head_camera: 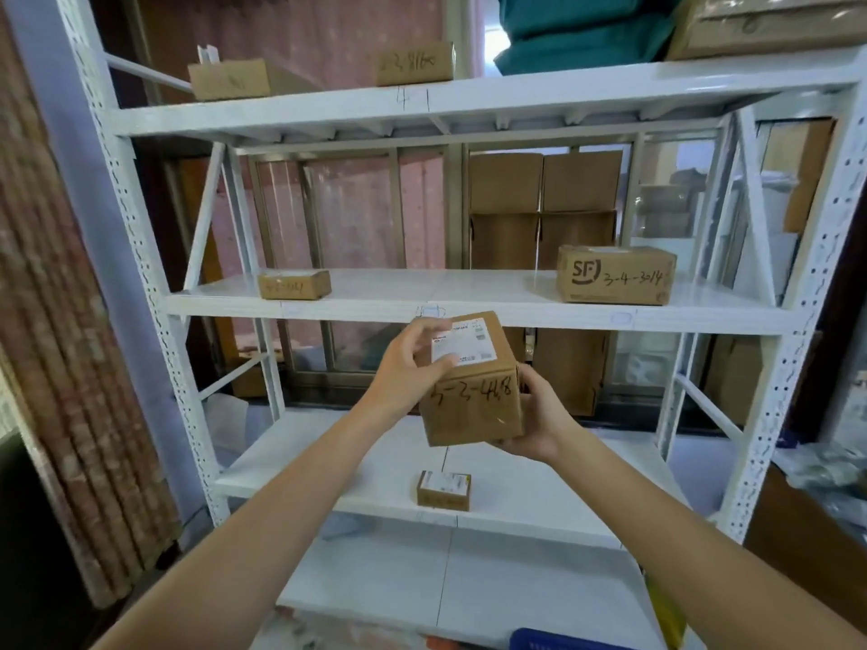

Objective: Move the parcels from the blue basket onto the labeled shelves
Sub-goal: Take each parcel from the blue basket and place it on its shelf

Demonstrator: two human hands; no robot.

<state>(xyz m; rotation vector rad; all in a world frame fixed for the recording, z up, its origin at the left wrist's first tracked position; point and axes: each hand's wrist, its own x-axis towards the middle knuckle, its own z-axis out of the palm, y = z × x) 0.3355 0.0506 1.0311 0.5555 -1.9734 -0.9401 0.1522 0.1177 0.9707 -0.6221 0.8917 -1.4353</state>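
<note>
Hands (413,368) grip brown parcel (474,401), white label, marked 5-3-448.

Place: parcel storeroom
Rack: white steel shelves (469,300) with marks pencilled on the front edges
Stock: taped cartons, one (615,274) marked "SF" and "3-4-3014" by hand
Behind: flattened cardboard (544,180) stacked against a window
Floor: blue basket (563,641)
</note>
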